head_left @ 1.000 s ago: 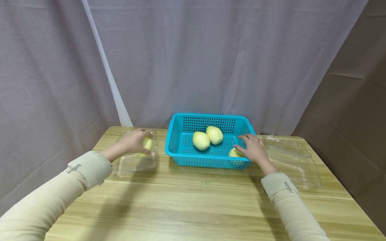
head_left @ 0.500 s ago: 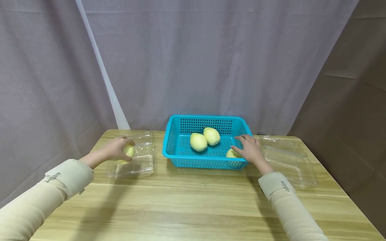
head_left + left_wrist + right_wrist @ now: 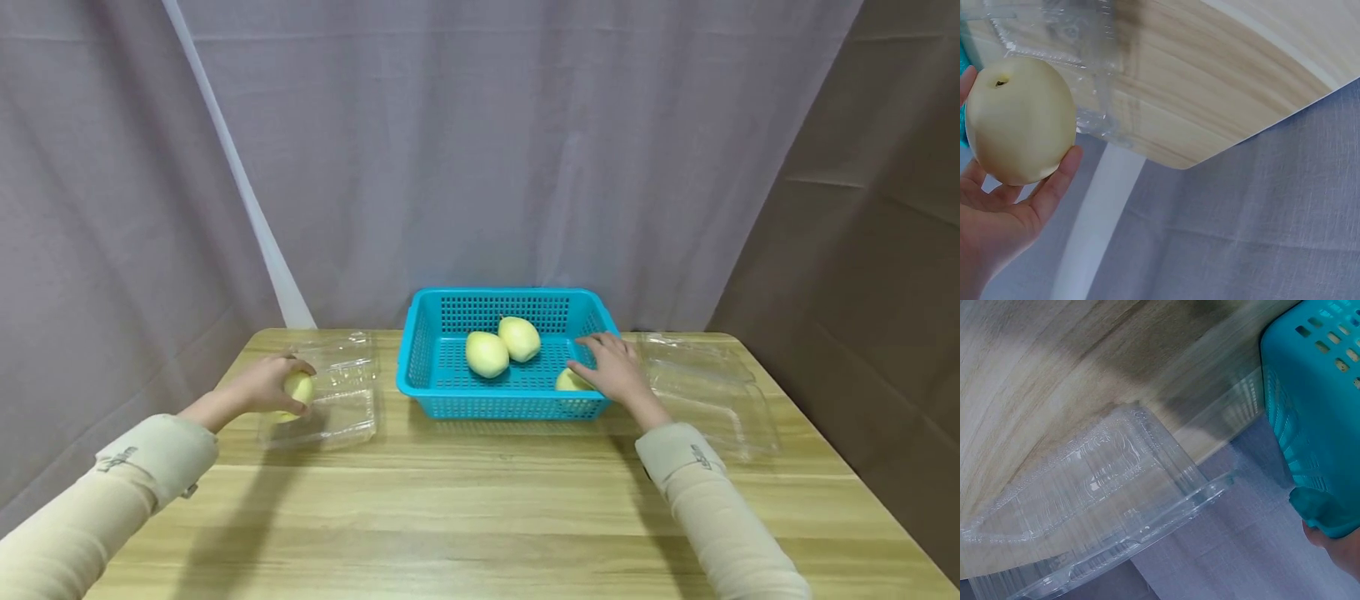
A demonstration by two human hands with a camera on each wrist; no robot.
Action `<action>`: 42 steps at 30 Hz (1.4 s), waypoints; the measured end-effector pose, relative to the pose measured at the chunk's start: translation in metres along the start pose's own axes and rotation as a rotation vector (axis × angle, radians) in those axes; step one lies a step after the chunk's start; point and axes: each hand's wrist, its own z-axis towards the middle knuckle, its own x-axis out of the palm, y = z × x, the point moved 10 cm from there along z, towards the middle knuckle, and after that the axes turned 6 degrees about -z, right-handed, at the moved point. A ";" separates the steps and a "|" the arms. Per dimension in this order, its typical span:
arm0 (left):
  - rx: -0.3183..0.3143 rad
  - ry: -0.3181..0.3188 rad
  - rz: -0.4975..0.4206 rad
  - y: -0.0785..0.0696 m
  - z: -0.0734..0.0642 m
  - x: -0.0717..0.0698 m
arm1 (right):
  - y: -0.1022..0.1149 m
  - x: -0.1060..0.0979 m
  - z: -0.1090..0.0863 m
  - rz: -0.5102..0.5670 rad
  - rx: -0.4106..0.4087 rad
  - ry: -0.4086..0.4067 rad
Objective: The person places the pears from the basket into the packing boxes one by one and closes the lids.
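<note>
My left hand [image 3: 258, 387] holds a pale yellow pear [image 3: 1021, 122] in curled fingers and thumb, above the left part of a clear plastic clamshell box [image 3: 341, 408]. The pear's stem hollow faces the left wrist camera. My right hand [image 3: 618, 368] reaches over the near right corner of a blue plastic basket [image 3: 495, 406]. Its fingers are spread, with the thumb beside a third pear [image 3: 570, 381] partly hidden by the basket rim. Two more pears, the left pear [image 3: 487, 354] and the right pear [image 3: 519, 339], lie together mid-basket. In the right wrist view the basket wall hides most of this hand.
A second clear clamshell box [image 3: 708, 400] lies to the right of the basket, lid opened out. Everything stands on a wooden table [image 3: 450, 517], with a grey curtain [image 3: 465, 150] behind its far edge and a brown cloth [image 3: 862, 275] at the right.
My left hand has carried the pear leftward and a little nearer, across the left clamshell box. My right hand stays at the basket's corner. The whole view has shifted slightly.
</note>
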 end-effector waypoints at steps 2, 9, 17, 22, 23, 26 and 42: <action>0.000 -0.001 0.001 0.002 0.000 0.002 | -0.001 -0.001 0.001 -0.005 -0.001 -0.002; -0.036 0.016 0.002 0.007 0.004 0.007 | -0.003 -0.004 0.002 -0.007 -0.003 -0.009; -0.072 0.023 0.016 0.014 0.007 0.014 | -0.002 -0.005 0.004 -0.016 0.000 -0.003; -0.036 -0.001 0.020 0.017 0.008 0.022 | -0.001 -0.004 0.002 -0.016 0.004 -0.004; -0.033 0.001 0.018 0.017 0.008 0.024 | -0.001 -0.003 0.002 -0.015 0.005 -0.003; -0.044 0.015 0.023 0.017 0.008 0.031 | -0.001 -0.001 0.001 -0.009 0.006 0.002; -0.046 0.067 0.145 0.010 0.005 0.049 | -0.001 0.000 0.001 -0.008 -0.001 -0.013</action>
